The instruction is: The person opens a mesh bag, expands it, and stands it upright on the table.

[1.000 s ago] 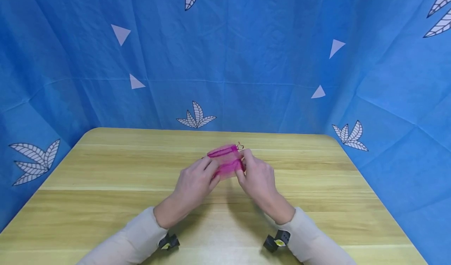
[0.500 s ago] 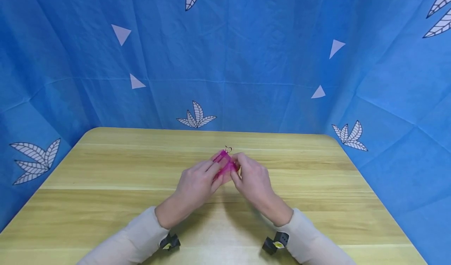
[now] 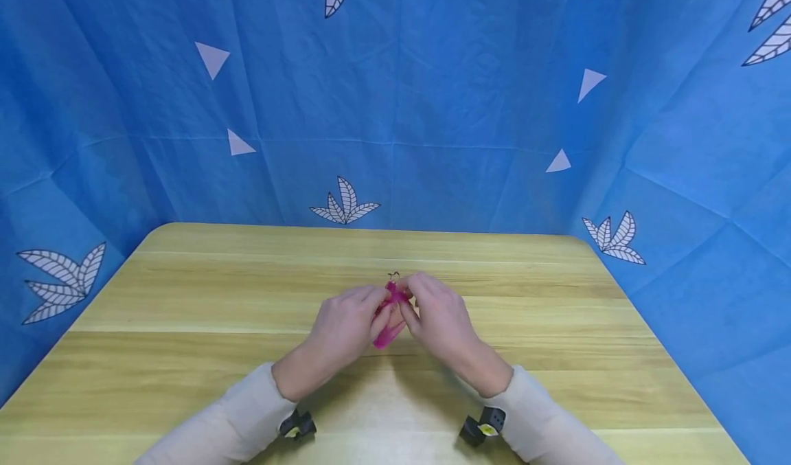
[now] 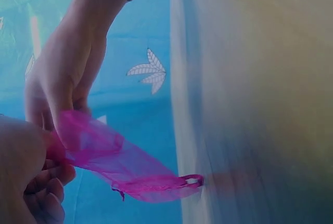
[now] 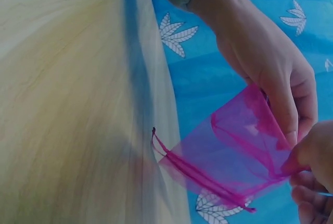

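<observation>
Both hands hold a sheer magenta drawstring pouch [image 3: 387,336] over the middle of the table. My left hand [image 3: 346,324] pinches its left side between thumb and fingers. From the right, my right hand [image 3: 441,317] pinches it too, fingertips close to those of the left. In the left wrist view the pouch [image 4: 125,161] slants away from the fingers, with a small cord loop at its far end. The right wrist view shows the pouch [image 5: 234,140] fanned out, a darker drawstring band along one end and cord ends sticking out. The pinched part is partly hidden by the fingers.
A pale wood-grain table [image 3: 216,300] lies under the hands. Blue cloth [image 3: 457,94] with white leaf and triangle prints stands behind it and at both sides. Each light sleeve carries a small black wrist camera, such as the right one [image 3: 482,425].
The hands have drawn slightly closer together. The pouch, spread out between them before, is now bunched at the fingertips, and one part of it now hangs toward the near side.
</observation>
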`<action>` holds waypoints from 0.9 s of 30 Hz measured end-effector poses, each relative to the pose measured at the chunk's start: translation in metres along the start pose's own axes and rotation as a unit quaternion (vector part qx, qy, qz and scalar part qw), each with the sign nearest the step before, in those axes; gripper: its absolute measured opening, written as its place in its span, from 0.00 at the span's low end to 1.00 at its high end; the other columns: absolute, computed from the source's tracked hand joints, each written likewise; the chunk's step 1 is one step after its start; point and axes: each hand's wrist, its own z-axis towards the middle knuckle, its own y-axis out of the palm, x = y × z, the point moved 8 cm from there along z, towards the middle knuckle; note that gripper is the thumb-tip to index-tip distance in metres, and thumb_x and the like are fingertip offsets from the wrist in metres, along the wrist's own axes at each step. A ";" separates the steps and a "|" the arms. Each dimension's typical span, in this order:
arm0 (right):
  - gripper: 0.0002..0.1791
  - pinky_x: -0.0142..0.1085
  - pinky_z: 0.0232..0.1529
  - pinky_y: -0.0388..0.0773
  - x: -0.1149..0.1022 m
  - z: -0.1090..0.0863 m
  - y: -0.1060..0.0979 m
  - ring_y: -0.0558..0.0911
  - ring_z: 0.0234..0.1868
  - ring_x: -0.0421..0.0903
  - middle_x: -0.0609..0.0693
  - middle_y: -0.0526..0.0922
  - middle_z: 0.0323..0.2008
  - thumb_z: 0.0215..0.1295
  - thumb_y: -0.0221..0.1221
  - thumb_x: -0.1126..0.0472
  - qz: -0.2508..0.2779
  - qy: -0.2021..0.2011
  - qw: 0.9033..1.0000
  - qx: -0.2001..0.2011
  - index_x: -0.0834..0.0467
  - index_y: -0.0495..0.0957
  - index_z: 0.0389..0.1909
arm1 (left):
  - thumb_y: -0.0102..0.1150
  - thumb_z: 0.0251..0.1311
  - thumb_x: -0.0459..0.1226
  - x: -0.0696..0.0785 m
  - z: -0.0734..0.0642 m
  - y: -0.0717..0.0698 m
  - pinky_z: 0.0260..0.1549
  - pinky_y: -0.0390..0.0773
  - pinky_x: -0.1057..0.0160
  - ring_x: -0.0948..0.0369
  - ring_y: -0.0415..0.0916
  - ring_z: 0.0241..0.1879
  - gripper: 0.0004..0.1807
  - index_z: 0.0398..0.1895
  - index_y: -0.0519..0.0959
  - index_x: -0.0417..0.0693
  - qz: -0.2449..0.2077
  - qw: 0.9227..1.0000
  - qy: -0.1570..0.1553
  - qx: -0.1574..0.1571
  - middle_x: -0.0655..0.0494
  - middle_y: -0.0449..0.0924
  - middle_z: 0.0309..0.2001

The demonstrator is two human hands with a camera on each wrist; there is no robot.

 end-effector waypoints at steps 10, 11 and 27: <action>0.06 0.29 0.21 0.68 0.017 -0.001 0.001 0.72 0.22 0.37 0.41 0.80 0.26 0.58 0.65 0.63 -0.009 0.097 0.995 -0.038 0.54 0.78 0.34 | 0.65 0.58 0.34 -0.013 0.002 -0.007 0.12 0.62 0.74 0.68 0.61 0.15 0.07 0.27 0.75 0.48 -0.001 0.999 -0.040 0.020 0.63 0.68 0.18; 0.05 0.29 0.21 0.68 0.018 -0.001 -0.001 0.72 0.22 0.37 0.41 0.80 0.26 0.59 0.65 0.63 -0.008 0.098 0.995 -0.035 0.54 0.78 0.33 | 0.65 0.58 0.34 -0.014 0.002 -0.007 0.13 0.62 0.73 0.68 0.61 0.15 0.07 0.27 0.76 0.48 -0.002 0.999 -0.043 0.018 0.64 0.69 0.18; 0.05 0.31 0.22 0.69 0.022 0.003 -0.010 0.72 0.21 0.37 0.41 0.80 0.24 0.61 0.66 0.62 0.005 0.097 0.995 -0.009 0.53 0.78 0.33 | 0.64 0.61 0.38 -0.026 0.004 0.001 0.11 0.59 0.72 0.71 0.58 0.13 0.04 0.35 0.79 0.48 -0.026 0.991 -0.115 -0.062 0.66 0.73 0.20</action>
